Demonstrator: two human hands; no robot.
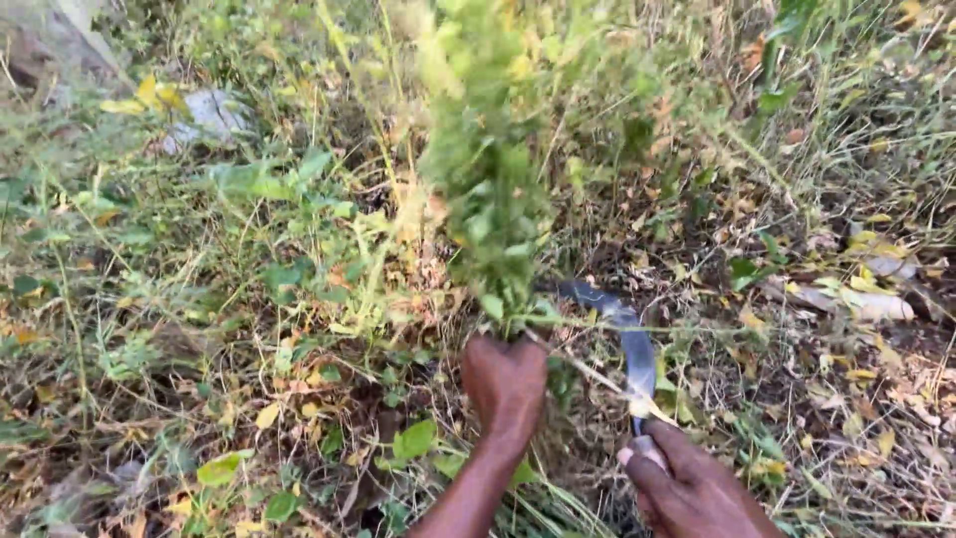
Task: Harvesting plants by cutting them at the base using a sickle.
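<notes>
A bunch of green weed stems is gripped near its base by the left hand, whose fingers are curled tightly together around the stalks, so the leafy tops rise blurred above the fist. Just to the right of that bunch, a curved sickle is held by the right hand; its handle is clasped in the closed fingers, with the thumb laid along the top. The dark blade is arched up and over toward the base of the bunch, its tip seen close behind the stems. Around the bunch, dry yellow leaves and tangled grass are spread over the ground.
</notes>
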